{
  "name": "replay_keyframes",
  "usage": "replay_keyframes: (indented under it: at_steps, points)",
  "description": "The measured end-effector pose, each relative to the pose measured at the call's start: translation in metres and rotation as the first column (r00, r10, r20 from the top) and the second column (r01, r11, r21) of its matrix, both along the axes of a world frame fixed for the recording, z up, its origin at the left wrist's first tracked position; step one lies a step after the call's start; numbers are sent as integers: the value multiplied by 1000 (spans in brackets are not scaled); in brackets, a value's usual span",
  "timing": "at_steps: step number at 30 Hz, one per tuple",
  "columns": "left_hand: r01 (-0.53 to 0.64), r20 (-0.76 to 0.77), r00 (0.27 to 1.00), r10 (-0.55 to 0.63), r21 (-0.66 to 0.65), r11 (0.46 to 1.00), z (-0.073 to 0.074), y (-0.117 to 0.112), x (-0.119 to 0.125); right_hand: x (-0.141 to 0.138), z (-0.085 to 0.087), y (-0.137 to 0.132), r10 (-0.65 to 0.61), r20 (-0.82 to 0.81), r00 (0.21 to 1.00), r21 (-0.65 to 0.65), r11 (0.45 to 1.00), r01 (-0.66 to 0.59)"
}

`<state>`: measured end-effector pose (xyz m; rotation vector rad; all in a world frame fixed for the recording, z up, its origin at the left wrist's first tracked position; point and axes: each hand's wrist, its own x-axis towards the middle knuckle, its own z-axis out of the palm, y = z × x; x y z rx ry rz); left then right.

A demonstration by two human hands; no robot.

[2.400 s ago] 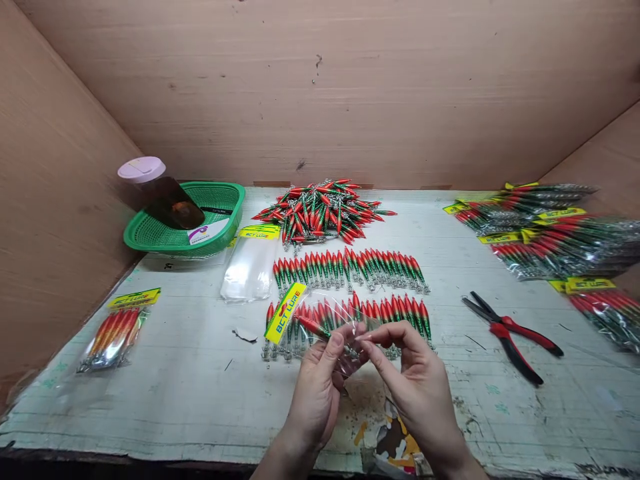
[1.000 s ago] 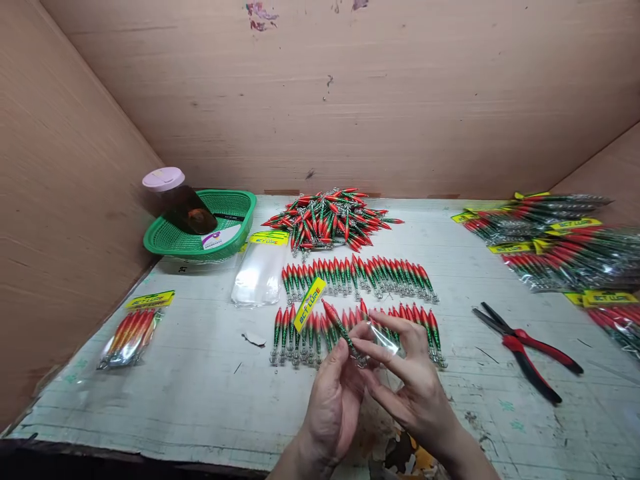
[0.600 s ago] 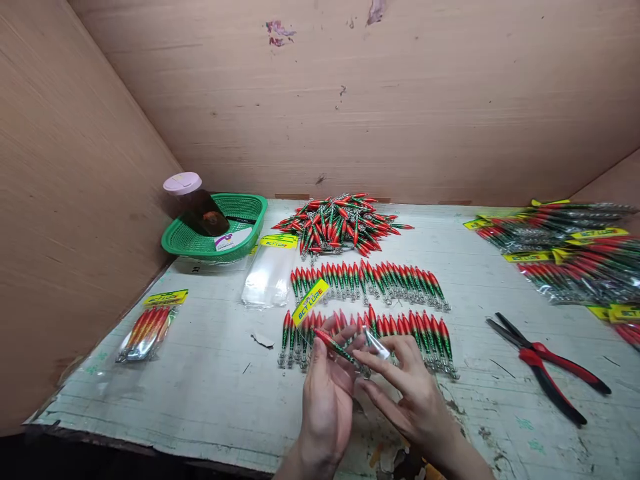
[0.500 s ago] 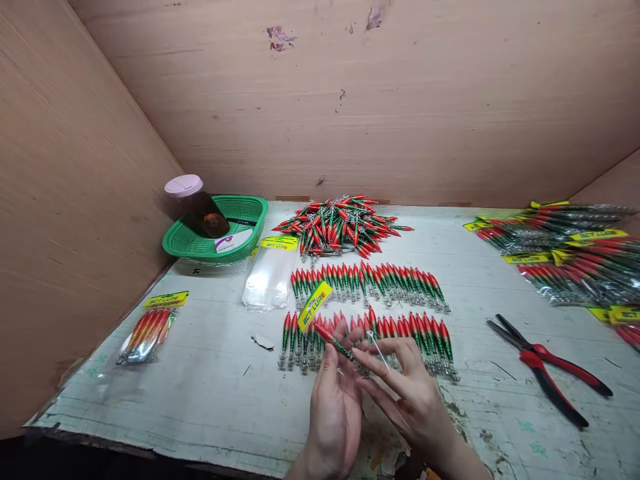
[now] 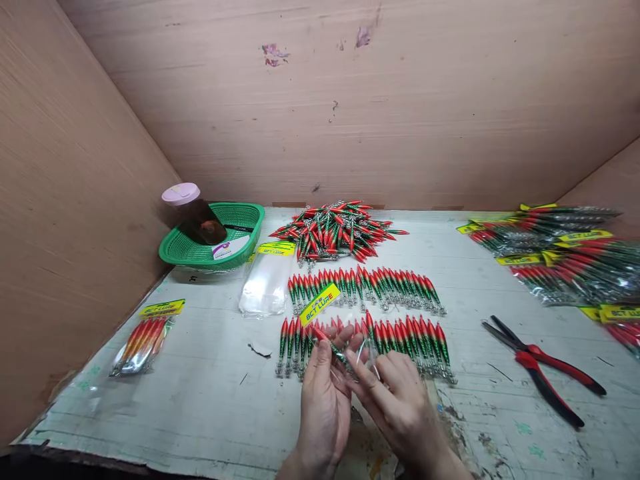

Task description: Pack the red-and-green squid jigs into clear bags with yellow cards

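A clear plastic lure packet (image 5: pixel 320 305) with a yellow "BCT LURE" header lies tilted across my left hand (image 5: pixel 325 407), which is closed around it with the thumb on top. In the packet is a red and green squid jig (image 5: pixel 323 336), red tip toward the header. My right hand (image 5: pixel 400 400) is closed at the packet's lower end, fingertips against the film near the jig's hooks. Behind my fingers stand out a front row of jigs (image 5: pixel 413 337) and a back row of jigs (image 5: pixel 400 285), hooks toward me. My fingers partly cover the front row.
A heap of jigs (image 5: pixel 335 230) lies behind the rows. Left of it are flat bags (image 5: pixel 265 283) and a green basket (image 5: pixel 170 255) with a lidded cup (image 5: pixel 203 223). A packet of orange jigs (image 5: pixel 147 340) lies far left. Pliers (image 5: pixel 530 353) and filled packets (image 5: pixel 565 260) are right.
The packet's header has tipped flatter and shifted slightly right. My right hand's fingers have curled in closer against the packet. The whole view has shifted slightly.
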<state>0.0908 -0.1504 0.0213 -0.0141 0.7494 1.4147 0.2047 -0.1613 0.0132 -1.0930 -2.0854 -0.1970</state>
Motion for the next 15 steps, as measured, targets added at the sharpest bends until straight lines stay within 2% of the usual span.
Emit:
replay_keyframes:
  at_steps: [4, 9, 11, 13, 15]
  points:
    - [5, -46, 999, -7, -28, 1000, 0, 0, -1, 3, 0, -2, 21, 12, 1000, -58, 998, -21]
    - [78, -90, 993, -82, -44, 996, 3, 2, -2, 12, 1, -11, 88, -179, 980, -175, 977, -119]
    - [89, -97, 991, -94, -54, 995, 5, 2, -4, 24, 6, -15, 119, -301, 946, -271, 940, -205]
    - [64, -118, 990, -72, -75, 995, 9, 5, -9, 47, 10, -18, 66, -442, 894, -376, 892, -252]
    - [39, -162, 985, -57, -114, 993, 13, 9, -15, 78, 12, -19, -105, -491, 865, -439, 887, -142]
